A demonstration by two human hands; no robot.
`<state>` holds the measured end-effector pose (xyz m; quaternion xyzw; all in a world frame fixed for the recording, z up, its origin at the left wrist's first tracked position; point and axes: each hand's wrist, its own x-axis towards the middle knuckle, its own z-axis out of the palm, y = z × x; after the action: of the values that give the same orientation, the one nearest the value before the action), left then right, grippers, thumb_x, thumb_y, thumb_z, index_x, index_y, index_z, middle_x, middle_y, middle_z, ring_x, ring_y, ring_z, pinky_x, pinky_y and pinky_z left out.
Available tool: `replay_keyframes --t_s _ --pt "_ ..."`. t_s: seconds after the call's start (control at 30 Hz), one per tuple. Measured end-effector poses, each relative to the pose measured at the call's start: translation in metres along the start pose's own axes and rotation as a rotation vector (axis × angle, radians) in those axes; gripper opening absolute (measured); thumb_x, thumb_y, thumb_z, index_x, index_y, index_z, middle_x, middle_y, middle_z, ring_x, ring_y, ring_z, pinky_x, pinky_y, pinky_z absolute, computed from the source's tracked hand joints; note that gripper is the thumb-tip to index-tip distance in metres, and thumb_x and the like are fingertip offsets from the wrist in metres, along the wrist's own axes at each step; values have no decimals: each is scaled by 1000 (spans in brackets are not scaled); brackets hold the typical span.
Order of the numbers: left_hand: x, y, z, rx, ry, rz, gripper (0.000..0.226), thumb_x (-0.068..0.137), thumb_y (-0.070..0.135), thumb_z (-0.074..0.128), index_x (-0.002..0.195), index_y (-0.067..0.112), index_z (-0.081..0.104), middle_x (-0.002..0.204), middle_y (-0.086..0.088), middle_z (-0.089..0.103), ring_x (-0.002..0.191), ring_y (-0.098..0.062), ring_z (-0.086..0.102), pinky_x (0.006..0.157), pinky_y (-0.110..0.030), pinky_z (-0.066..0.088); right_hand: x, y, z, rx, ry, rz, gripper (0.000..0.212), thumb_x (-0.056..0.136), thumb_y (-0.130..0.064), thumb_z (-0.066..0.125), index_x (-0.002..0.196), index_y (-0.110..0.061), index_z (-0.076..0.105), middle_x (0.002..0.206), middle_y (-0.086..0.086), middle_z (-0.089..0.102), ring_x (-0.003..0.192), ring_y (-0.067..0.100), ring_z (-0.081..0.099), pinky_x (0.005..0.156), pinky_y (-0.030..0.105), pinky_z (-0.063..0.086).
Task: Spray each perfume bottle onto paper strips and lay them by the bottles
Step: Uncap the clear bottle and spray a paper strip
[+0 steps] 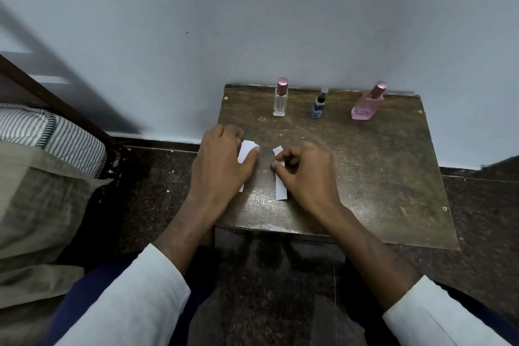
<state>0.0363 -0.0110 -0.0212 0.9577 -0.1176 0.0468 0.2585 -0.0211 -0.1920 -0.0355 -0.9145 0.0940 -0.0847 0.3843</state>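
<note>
Looking from the head view, we see our left hand (222, 160) curled over paper strips (247, 152) and our right hand (306, 170) pinching one paper strip (280, 187) on the table (393, 177). Strips seem light and floppy; the clear bottle (280, 98), blue bottle (318, 105) and pink bottle (366, 104) probably fragile, best gripped around the body.

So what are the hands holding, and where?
The right hand pinches a paper strip near its far end. The left hand rests on other paper; its grip cannot be told.
</note>
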Motion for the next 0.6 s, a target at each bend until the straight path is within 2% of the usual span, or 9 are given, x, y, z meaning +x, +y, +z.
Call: replay_keyframes --t_s 0.1,0.17,0.23,0.37,0.5,0.6 --pt "4 3 2 -67 19 38 33 96 45 73 119 22 68 104 8 63 104 -15 61 83 -27 49 -1 3 1 -71 -9 3 13 83 -31 90 91 -24 82 90 -4 59 83 10 60 73 24 49" --pt "9 9 3 -118 31 59 29 96 41 74 118 23 68 104 9 64 98 -10 61 84 -25 50 1 4 0 -47 6 -5 14 84 -34 89 92 -24 82 92 -4 58 81 9 62 74 26 54" --pt "14 14 5 -165 45 60 27 96 38 75 117 23 68 106 9 65 93 -6 60 84 -25 52 4 1 -4 1 94 -43 14 87 -29 86 98 -21 82 93 -5 60 77 2 62 73 26 58" --pt "23 29 9 -244 59 51 33 97 35 74 126 22 68 118 7 67 94 -5 63 89 -25 56 17 -17 -15 92 366 -181 27 91 -11 80 118 -12 76 107 1 65 83 -8 57 77 10 48" --pt "33 45 12 -328 60 32 49 102 31 71 147 18 57 137 2 63 110 -10 66 97 -24 52 36 -24 -16 126 367 -224 48 96 -6 74 142 -9 64 126 4 61 95 8 65 86 17 53" --pt "41 46 20 -280 13 55 61 105 27 66 160 15 43 151 -2 55 129 -21 61 108 -35 49 48 -21 -12 93 289 -283 55 99 -2 66 153 -12 56 142 9 56 116 20 66 99 31 58"
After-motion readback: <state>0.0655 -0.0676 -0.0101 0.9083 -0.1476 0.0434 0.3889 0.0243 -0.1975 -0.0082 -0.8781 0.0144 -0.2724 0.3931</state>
